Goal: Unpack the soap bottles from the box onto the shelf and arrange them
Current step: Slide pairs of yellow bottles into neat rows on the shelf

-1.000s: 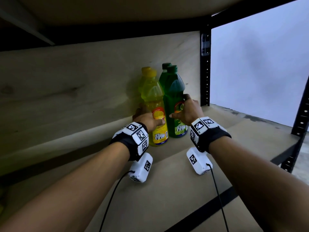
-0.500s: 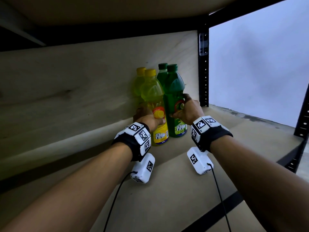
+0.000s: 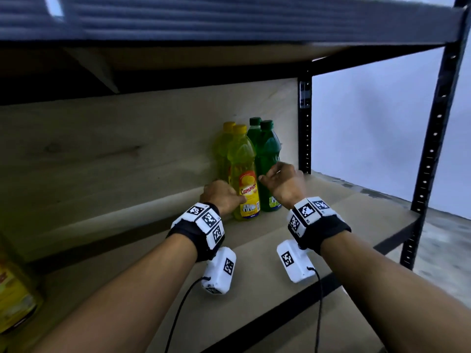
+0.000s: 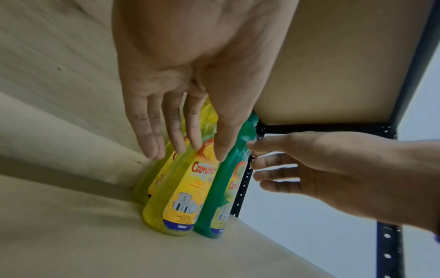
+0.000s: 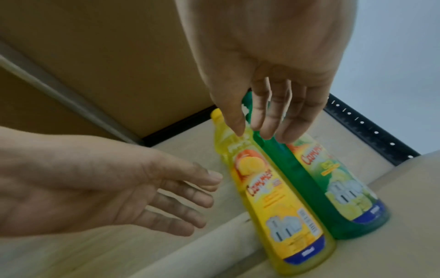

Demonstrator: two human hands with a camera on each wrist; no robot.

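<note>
Two yellow soap bottles and two green ones stand upright in the back right corner of the shelf. The front yellow bottle touches the front green bottle; a second yellow bottle and a second green bottle stand behind them. My left hand hovers just left of the front yellow bottle, fingers straight, holding nothing. My right hand is in front of the green bottle, fingers relaxed and off it. The box is out of view.
A wooden back panel and a black upright post close the corner. The upper shelf board hangs low overhead. Another yellow bottle shows at the far left edge. A second black post stands at the front right.
Both hands have let go of the front yellow and green bottles and drawn back with fingers spread. The camera has pulled back from the shelf.
</note>
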